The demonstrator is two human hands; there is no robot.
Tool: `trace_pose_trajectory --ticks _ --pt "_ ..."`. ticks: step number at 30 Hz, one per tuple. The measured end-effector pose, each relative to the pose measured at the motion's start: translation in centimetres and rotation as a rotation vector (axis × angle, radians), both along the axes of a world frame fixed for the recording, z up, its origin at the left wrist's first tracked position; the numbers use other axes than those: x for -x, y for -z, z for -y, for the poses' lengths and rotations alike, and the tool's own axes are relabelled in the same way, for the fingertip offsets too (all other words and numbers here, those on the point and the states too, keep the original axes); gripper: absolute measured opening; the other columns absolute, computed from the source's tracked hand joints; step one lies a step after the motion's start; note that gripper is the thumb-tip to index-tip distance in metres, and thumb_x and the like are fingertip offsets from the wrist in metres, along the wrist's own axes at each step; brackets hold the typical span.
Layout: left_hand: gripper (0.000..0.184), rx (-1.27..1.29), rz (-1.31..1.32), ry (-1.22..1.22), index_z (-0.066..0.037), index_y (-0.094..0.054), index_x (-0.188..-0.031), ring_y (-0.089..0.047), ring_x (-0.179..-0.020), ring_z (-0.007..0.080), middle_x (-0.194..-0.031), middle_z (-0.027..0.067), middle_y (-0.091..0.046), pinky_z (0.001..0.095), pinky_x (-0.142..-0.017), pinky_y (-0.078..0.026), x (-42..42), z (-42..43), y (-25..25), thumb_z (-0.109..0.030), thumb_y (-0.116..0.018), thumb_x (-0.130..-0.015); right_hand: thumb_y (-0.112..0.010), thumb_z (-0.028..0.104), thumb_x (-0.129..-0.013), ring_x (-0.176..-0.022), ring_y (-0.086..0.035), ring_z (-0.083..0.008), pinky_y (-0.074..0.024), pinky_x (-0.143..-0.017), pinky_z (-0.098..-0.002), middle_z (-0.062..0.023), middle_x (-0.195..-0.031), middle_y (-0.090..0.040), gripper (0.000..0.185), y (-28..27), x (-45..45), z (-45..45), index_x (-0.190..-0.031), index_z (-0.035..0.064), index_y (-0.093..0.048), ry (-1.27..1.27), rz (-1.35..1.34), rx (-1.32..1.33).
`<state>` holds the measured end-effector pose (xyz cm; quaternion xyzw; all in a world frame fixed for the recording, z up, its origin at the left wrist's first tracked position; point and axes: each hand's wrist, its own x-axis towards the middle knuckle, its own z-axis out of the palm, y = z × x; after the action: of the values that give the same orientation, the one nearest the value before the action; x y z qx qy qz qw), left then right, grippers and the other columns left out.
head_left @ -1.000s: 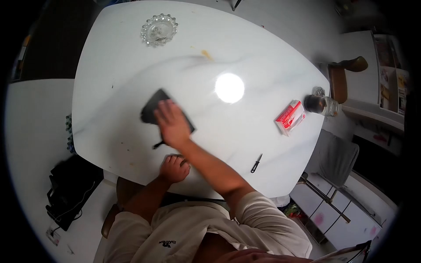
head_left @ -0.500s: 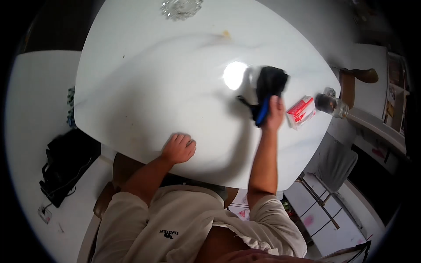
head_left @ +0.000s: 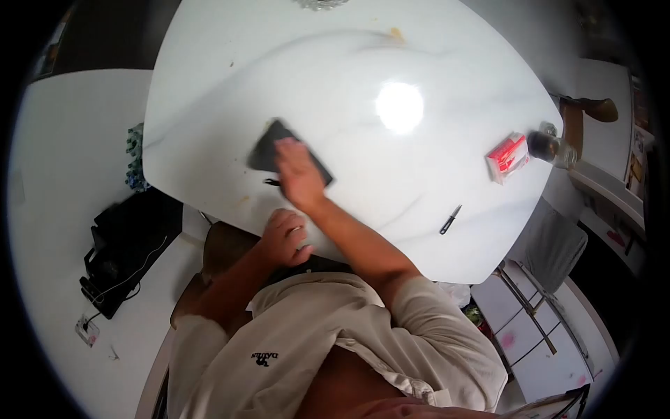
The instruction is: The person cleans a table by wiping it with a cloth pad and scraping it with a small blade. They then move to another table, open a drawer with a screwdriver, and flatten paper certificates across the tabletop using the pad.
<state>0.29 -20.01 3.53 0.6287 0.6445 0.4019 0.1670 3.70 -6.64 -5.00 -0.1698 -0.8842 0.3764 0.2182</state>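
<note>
My right hand lies flat, fingers stretched out, on a dark grey, flat, roughly rectangular thing on the left half of the table. Motion blurs it, and I cannot tell whether it is a cloth or a pouch. A short black piece pokes out near its lower edge; whether the two are joined is unclear. My left hand rests close by at the table's near edge, loosely closed, with nothing visible in it. A small knife with a black handle lies to the right, apart from both hands.
The white table has rounded edges. On its right side are a red and white packet and a glass jar with dark contents. A clear glass dish is cut off at the top. A chair stands at lower left.
My right hand has swept from the right side to the left, and the dark thing is now flat under it. The knife shows where my forearm was. The view has shifted slightly.
</note>
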Motion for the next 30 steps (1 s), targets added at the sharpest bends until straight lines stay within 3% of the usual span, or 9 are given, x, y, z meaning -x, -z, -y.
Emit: trace_pose_trajectory --ticks 3,6,8,11,16,19,22,23,30 --pt "0.024 0.074 -0.086 -0.226 -0.005 -0.051 -0.09 -0.054 -0.088 0.0352 -0.099 0.0152 -0.054 0.0473 -0.08 -0.043 1.7 7.0 -3.0 -0.018 -0.066 -0.077 -0.062 0.012 -0.088 -0.12 -0.055 -0.0406 -0.0409 -0.106 -0.0493 -0.0246 -0.124 -0.06 0.021 0.6 7.7 5.5 -0.103 -0.0034 -0.059 -0.165 -0.185 0.193" --pt "0.025 0.245 -0.147 -0.435 -0.005 -0.05 -0.093 -0.053 -0.088 0.0368 -0.099 0.0164 -0.054 0.0486 -0.08 -0.042 2.6 15.0 -2.5 -0.018 -0.066 -0.079 -0.057 0.025 -0.098 -0.092 -0.061 -0.0327 -0.0482 -0.086 -0.0435 -0.0161 -0.101 -0.065 0.025 -1.3 10.5 5.7 -0.1 -0.0001 -0.059 0.047 0.199 0.853" --pt "0.027 0.336 -0.145 -0.565 -0.005 -0.049 -0.095 -0.053 -0.089 0.0382 -0.099 0.0172 -0.054 0.0504 -0.08 -0.042 2.1 20.6 -1.8 -0.019 -0.067 -0.08 -0.06 0.037 -0.098 -0.07 -0.048 -0.0093 -0.0411 -0.058 -0.028 0.0041 -0.082 -0.053 0.028 0.7 8.3 4.3 -0.1 0.009 -0.059 0.112 0.036 1.211" --pt "0.026 0.875 -0.302 -0.632 -0.004 -0.052 -0.099 -0.054 -0.094 0.0399 -0.101 0.0186 -0.056 0.0519 -0.083 -0.042 -1.7 32.6 4.6 -0.02 -0.066 -0.084 -0.06 0.036 -0.099 -0.079 -0.046 -0.0087 -0.04 -0.07 -0.0276 0.0039 -0.083 -0.052 0.028 -4.6 0.6 -1.8 -0.093 0.0092 -0.057 0.271 -0.007 1.29" --pt "0.025 0.985 0.005 -0.784 -0.004 -0.055 -0.105 -0.054 -0.1 0.0404 -0.103 0.0201 -0.057 0.0497 -0.09 -0.043 -7.0 39.1 5.5 -0.024 -0.06 -0.091 -0.052 0.029 -0.104 -0.09 -0.055 -0.0095 -0.0457 -0.08 -0.0248 -0.0005 -0.101 -0.062 0.035 -6.0 -12.6 -6.9 -0.12 -0.0015 -0.059 0.363 -0.001 0.977" --pt "0.026 0.963 0.098 -1.063 -0.003 -0.055 -0.105 -0.054 -0.1 0.0406 -0.103 0.0204 -0.057 0.0488 -0.09 -0.044 -9.9 37.1 3.8 -0.026 -0.058 -0.093 -0.048 0.019 -0.103 -0.108 -0.059 -0.0201 -0.0456 -0.095 -0.0304 -0.0142 -0.121 -0.062 0.032 -2.6 -18.7 -5.1 -0.126 -0.0032 -0.054 0.267 0.285 0.522" --pt "0.027 0.804 0.07 -1.133 -0.002 -0.056 -0.107 -0.055 -0.1 0.0407 -0.103 0.0208 -0.057 0.0484 -0.09 -0.044 -11.2 34.8 2.9 -0.026 -0.056 -0.094 -0.052 0.002 -0.095 -0.146 -0.026 -0.0437 -0.0182 -0.118 -0.0541 -0.0263 -0.155 -0.031 0.038 -2.5 -19.2 0.5 -0.132 -0.0049 -0.045 0.055 0.162 0.005" --pt "0.028 0.75 0.045 -1.098 -0.002 -0.056 -0.107 -0.055 -0.1 0.0407 -0.103 0.021 -0.057 0.0483 -0.09 -0.044 -11.7 34.4 2.6 -0.026 -0.056 -0.094 -0.058 -0.002 -0.091 -0.143 -0.027 -0.0472 -0.0184 -0.116 -0.0609 -0.0259 -0.154 -0.032 0.043 -0.9 -20.1 2.1 -0.132 -0.005 -0.047 0.075 0.283 -0.017" --pt "0.027 0.739 0.215 -1.211 -0.001 -0.055 -0.107 -0.055 -0.102 0.0405 -0.104 0.0202 -0.057 0.0461 -0.091 -0.044 -9.0 33.2 0.5 -0.024 -0.057 -0.094 -0.061 0.021 -0.092 -0.143 -0.016 -0.0543 -0.014 -0.116 -0.0628 -0.0358 -0.155 -0.019 0.059 -1.6 -15.2 9.0 -0.14 -0.0066 -0.039 0.214 0.449 -0.237"
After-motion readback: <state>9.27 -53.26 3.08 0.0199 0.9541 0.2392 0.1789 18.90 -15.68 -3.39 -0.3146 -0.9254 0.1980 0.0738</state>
